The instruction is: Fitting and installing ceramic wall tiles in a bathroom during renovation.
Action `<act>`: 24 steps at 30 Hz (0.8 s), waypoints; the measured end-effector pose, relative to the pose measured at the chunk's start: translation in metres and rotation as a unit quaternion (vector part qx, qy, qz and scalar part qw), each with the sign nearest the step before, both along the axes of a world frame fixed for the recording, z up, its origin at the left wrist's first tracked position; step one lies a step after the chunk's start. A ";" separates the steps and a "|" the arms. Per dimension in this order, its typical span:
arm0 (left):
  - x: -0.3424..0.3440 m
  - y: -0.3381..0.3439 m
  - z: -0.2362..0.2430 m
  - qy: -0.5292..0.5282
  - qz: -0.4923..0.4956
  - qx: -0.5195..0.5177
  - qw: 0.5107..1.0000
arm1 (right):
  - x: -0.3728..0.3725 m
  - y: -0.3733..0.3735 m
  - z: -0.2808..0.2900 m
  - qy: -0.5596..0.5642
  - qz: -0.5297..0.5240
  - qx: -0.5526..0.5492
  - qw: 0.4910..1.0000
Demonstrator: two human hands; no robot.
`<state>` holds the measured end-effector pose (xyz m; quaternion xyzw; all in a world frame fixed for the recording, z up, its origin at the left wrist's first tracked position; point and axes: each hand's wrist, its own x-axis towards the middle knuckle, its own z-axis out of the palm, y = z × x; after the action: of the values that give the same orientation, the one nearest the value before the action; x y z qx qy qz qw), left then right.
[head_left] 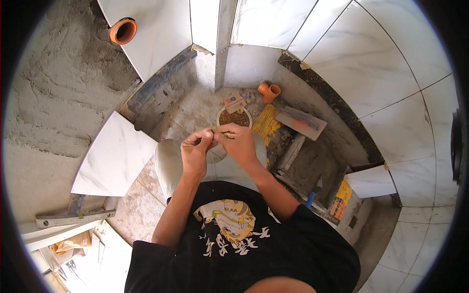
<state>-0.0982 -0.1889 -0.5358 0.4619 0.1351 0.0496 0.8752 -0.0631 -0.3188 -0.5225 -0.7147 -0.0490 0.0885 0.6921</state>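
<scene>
Both of my hands meet in front of me, above my knees, fingertips touching. My left hand (195, 150) is closed in a pinch, thumb against forefinger. My right hand (240, 148) is also closed, its fingers curled in against the left fingertips. A small pale thing (231, 135) shows at the right fingers, but its kind is too small to tell. Just beyond the hands stands a round white-rimmed container (219, 118) with brown, crumbly stuff inside. Torn cardboard (234, 104) lies at its far edge.
Right of me are a trough of wet grey mortar (312, 171), a flat plastering trowel (302, 123), a yellow bag (266, 124) and an orange pipe fitting (270, 92). Leftward are a loose white tile (115, 156), a spirit level (75, 218) and an orange pipe end (123, 31) in the wall.
</scene>
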 end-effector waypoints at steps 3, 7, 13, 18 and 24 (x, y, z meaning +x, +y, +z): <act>0.004 0.010 -0.032 -0.024 0.012 0.030 0.999 | -0.004 0.010 -0.010 -0.082 -0.017 -0.056 0.995; 0.004 0.019 -0.034 0.010 -0.027 0.054 0.998 | 0.008 -0.003 -0.024 -0.035 0.089 -0.076 0.993; 0.004 0.038 -0.023 0.056 -0.105 0.229 0.966 | 0.005 -0.001 -0.011 -0.068 0.129 -0.151 0.978; 0.078 0.090 0.134 -0.179 -0.014 0.642 0.745 | 0.022 0.011 -0.017 0.046 0.056 0.098 0.993; 0.248 0.166 0.320 -0.197 0.165 0.877 0.406 | 0.021 0.026 -0.038 0.140 0.023 0.168 0.976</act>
<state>0.1493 -0.0228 -0.2161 0.9230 -0.0848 0.3741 -0.0318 -0.0418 -0.2931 -0.5601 -0.5673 0.0179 0.1938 0.8002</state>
